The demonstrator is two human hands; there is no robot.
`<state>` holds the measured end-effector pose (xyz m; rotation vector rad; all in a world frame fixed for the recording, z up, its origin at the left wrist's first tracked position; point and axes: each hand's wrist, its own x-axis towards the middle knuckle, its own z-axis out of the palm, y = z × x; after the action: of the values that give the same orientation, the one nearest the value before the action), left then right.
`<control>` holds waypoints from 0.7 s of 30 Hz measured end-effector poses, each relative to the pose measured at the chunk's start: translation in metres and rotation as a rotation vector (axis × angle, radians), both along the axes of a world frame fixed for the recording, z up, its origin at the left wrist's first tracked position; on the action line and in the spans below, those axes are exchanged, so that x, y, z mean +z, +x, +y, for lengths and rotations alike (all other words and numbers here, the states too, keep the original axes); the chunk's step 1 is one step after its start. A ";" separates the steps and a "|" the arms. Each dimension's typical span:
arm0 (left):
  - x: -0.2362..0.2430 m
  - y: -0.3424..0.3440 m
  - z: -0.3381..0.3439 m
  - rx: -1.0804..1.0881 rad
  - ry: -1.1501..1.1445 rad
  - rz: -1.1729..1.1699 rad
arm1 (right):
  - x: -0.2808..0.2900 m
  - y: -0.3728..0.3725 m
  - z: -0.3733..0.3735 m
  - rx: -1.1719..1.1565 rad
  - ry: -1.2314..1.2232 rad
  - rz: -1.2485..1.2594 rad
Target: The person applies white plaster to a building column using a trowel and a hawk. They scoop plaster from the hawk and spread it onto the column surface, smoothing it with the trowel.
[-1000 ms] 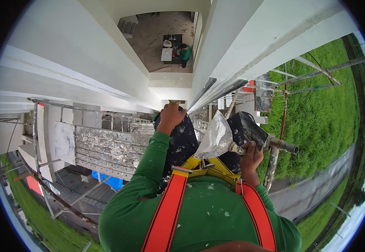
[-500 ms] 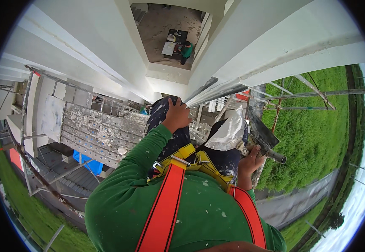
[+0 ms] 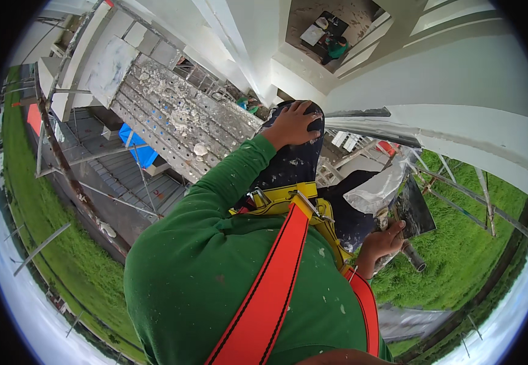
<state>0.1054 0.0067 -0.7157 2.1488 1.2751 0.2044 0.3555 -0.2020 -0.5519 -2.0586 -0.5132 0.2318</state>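
Note:
My left hand [image 3: 292, 126] lies over my left knee, its fingers spread across the dark, paint-spattered trousers [image 3: 285, 165]. At my right side, my right hand [image 3: 380, 246] is closed at the open-ended metal tube [image 3: 418, 263], thumb on top; its other fingers are partly hidden. Beyond that hand is a dark flat plate [image 3: 420, 207]. A crumpled, whitish translucent sheet [image 3: 370, 196] lies against my right leg. Red straps [image 3: 264, 283] and a yellow belt [image 3: 282, 198] of a harness cross my green shirt.
A plaster-crusted perforated metal plank [image 3: 172, 115] stretches to the left. Scaffold tubes [image 3: 63, 167] stand beyond it; more slant at the right above grass [image 3: 452, 243]. White walls [image 3: 464, 73] rise ahead. Far below, a person in green [image 3: 337, 47] is beside a dark table [image 3: 335, 23].
My view has turned, so the plank and walls appear tilted and my body sits further right. My left hand stays on the knee and my right hand stays by the tube.

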 end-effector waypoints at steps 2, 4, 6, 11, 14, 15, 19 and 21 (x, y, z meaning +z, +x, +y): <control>0.003 -0.015 0.003 0.093 -0.120 -0.053 | -0.003 -0.002 0.004 0.028 -0.028 -0.103; -0.014 -0.033 0.013 0.209 -0.238 -0.208 | -0.003 0.000 0.006 0.044 -0.036 -0.148; -0.026 -0.066 0.026 0.362 -0.323 -0.234 | -0.005 0.001 0.010 0.060 -0.014 -0.131; -0.157 -0.145 -0.023 1.220 -0.561 -0.855 | -0.005 0.003 0.012 0.123 -0.083 -0.073; -0.243 -0.202 -0.084 1.436 -0.034 -0.115 | -0.012 0.003 0.020 0.154 -0.101 -0.103; -0.252 -0.214 -0.098 1.532 0.032 -0.032 | -0.018 0.009 0.014 0.154 -0.126 -0.113; -0.249 -0.248 -0.110 1.632 0.011 0.118 | -0.027 0.001 0.015 0.095 -0.251 -0.123; -0.257 -0.268 -0.106 1.641 0.021 0.191 | -0.051 0.028 -0.012 0.432 -0.459 -0.697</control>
<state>-0.1630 -0.0997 -0.9727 0.6140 2.7921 0.6346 0.3839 -0.2141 -0.6025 -2.4328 -1.4480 -0.1489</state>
